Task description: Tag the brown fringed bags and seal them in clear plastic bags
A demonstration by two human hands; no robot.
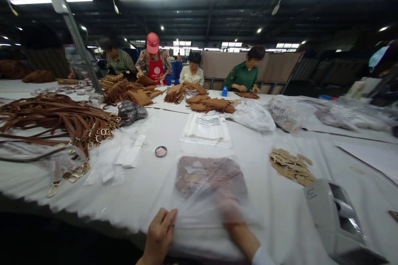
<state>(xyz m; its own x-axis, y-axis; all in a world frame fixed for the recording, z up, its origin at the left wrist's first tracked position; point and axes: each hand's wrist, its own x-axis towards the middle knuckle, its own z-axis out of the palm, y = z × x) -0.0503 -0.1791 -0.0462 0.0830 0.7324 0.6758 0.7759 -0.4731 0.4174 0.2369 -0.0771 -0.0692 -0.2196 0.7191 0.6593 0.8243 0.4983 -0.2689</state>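
Note:
A clear plastic bag (195, 211) lies on the white-covered table in front of me, with a flat brown bag (186, 176) inside it. At the near left corner of the plastic, my left hand (160, 230) pinches the edge between thumb and fingers. My right hand (222, 186) reaches in through the near opening, under the film and over the brown bag. Motion and the cloudy plastic smear its fingers, so their grip cannot be made out.
Left lie brown straps with gold clasps (83, 126), white slips (130, 151) and a small round dish (161, 151). Ahead is a stack of plastic bags (206, 129). Tan tags (290, 165) and a grey tape dispenser (332, 215) are right. Several people work across the table among fringed brown pieces (211, 104).

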